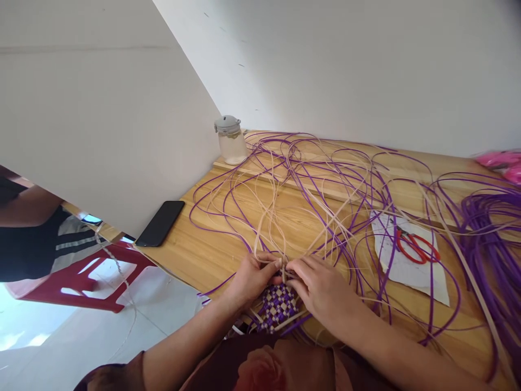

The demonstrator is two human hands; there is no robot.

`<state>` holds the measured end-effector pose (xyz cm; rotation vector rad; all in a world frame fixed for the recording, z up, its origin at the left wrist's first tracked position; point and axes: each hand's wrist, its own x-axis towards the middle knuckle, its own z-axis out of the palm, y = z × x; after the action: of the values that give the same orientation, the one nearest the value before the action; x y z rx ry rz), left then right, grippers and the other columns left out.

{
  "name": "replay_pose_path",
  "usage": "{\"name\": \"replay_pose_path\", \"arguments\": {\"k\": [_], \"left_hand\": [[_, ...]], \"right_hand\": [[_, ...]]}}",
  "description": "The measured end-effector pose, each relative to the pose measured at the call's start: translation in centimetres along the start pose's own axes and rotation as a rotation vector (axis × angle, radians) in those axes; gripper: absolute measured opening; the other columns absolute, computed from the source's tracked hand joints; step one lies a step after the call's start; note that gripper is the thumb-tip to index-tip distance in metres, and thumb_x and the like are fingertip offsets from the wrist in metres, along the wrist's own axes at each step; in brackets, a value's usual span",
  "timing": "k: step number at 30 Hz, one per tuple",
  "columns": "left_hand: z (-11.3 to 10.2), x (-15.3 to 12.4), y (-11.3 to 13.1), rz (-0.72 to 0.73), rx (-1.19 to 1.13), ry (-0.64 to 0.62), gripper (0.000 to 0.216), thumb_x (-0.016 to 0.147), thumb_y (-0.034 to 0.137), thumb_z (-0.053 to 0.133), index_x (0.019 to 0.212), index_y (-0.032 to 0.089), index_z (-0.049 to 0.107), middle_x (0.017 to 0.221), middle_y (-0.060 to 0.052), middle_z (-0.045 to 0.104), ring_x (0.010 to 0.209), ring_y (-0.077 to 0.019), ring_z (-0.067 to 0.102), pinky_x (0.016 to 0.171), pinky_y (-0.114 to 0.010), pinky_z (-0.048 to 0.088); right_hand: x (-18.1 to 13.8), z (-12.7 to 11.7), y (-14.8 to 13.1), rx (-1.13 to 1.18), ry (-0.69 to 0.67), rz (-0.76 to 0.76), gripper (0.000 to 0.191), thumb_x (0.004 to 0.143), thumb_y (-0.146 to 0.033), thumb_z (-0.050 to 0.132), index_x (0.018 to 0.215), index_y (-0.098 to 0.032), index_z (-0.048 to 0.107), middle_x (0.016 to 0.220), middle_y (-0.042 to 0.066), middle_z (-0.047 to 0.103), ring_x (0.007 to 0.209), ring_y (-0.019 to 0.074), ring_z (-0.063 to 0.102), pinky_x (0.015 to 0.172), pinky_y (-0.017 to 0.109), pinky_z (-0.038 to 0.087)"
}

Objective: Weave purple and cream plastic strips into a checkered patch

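Working at the lower centre of the frame, a person's left hand [253, 279] and right hand [322, 287] meet over a checked purple-and-cream woven piece [279, 307], which lies at the near edge of a wooden worktop [203, 239], just above the wearer's dark, rose-printed clothing [262, 369]. Fingers of both hands are clamped on pale strands [284, 270] at the weave's upper end, thumbs and forefingers nearly touching; exactly which strand each fingertip grips cannot be told. Long purple and cream lengths fan out from the piece, looping across the middle and right of the frame. At right, red-handled scissors [410, 240] rest on a sheet of paper [407, 283], with several strands crossing over both. A thick purple bundle [488, 252] fills the right edge, below a bright pink item [502, 163] that is cut off by the frame. Left of centre, a black phone [160, 224] lies beside a white panel [101, 114], and a lidded jar [232, 146] stands at upper centre. At far left, another person's striped dark clothing [28, 247] shows above a red stool [109, 296].
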<state>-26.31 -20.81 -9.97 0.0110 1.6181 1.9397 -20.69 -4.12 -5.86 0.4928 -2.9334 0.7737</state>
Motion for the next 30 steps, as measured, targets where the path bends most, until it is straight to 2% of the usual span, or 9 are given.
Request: {"name": "replay_pose_path", "arguments": {"k": [4,8,13,17,20,26,30], "left_hand": [[0.0,-0.1,-0.3,0.039,0.069,0.024,0.030,0.071,0.042,0.073,0.078,0.013,0.070,0.074,-0.003,0.066,0.065,-0.0108,0.058,0.062,-0.020,0.051],[0.0,-0.2,-0.3,0.048,0.081,0.028,0.031,0.071,0.044,0.073,0.076,0.013,0.070,0.071,-0.003,0.064,0.063,-0.0105,0.057,0.061,-0.021,0.051],[0.1,-0.2,-0.1,0.045,0.056,0.047,0.030,0.068,0.042,0.076,0.076,0.014,0.069,0.071,0.000,0.063,0.062,-0.0089,0.056,0.061,-0.020,0.051],[0.1,-0.2,-0.1,0.063,0.070,0.034,0.029,0.067,0.041,0.077,0.075,0.014,0.071,0.070,-0.001,0.062,0.063,-0.0094,0.055,0.059,-0.019,0.051],[0.1,-0.2,-0.2,0.064,0.063,0.044,0.027,0.067,0.039,0.076,0.076,0.014,0.070,0.070,-0.001,0.063,0.063,-0.0098,0.057,0.060,-0.019,0.051],[0.5,-0.5,0.1,0.070,0.049,0.093,0.028,0.067,0.036,0.077,0.071,0.014,0.061,0.076,-0.001,0.064,0.065,-0.0099,0.059,0.059,-0.019,0.051],[0.4,-0.8,0.3,0.099,0.064,0.088,0.028,0.067,0.035,0.077,0.070,0.014,0.059,0.071,0.000,0.063,0.062,-0.0094,0.058,0.059,-0.019,0.048]], "right_hand": [[0.6,0.1,0.7,0.115,-0.075,0.053,0.014,0.087,-0.010,0.051,0.088,-0.019,0.061,0.085,0.003,0.062,0.081,0.0163,0.057,0.074,0.028,0.042],[1.5,0.0,0.5,0.211,-0.008,0.086,0.013,0.081,-0.007,0.053,0.078,-0.019,0.059,0.083,0.002,0.063,0.080,0.0156,0.057,0.073,0.027,0.040],[2.1,1.3,1.2,0.452,0.029,0.224,0.005,0.080,-0.017,0.056,0.081,-0.019,0.060,0.071,-0.001,0.064,0.065,0.0124,0.057,0.062,0.023,0.042],[2.1,1.8,1.8,0.569,-0.001,0.303,0.008,0.081,-0.024,0.057,0.083,-0.018,0.063,0.070,0.000,0.065,0.062,0.0119,0.057,0.057,0.022,0.042],[2.0,1.5,1.8,0.603,-0.062,0.352,0.012,0.079,-0.025,0.059,0.086,-0.017,0.065,0.071,0.000,0.065,0.062,0.0121,0.057,0.056,0.022,0.043],[2.1,1.0,1.9,0.544,-0.094,0.338,0.017,0.079,-0.024,0.060,0.089,-0.019,0.072,0.082,0.001,0.071,0.075,0.0151,0.063,0.069,0.025,0.045],[2.3,1.2,2.2,0.586,-0.113,0.356,0.016,0.078,-0.024,0.060,0.087,-0.018,0.071,0.078,0.001,0.071,0.071,0.0147,0.062,0.066,0.025,0.045]]}}
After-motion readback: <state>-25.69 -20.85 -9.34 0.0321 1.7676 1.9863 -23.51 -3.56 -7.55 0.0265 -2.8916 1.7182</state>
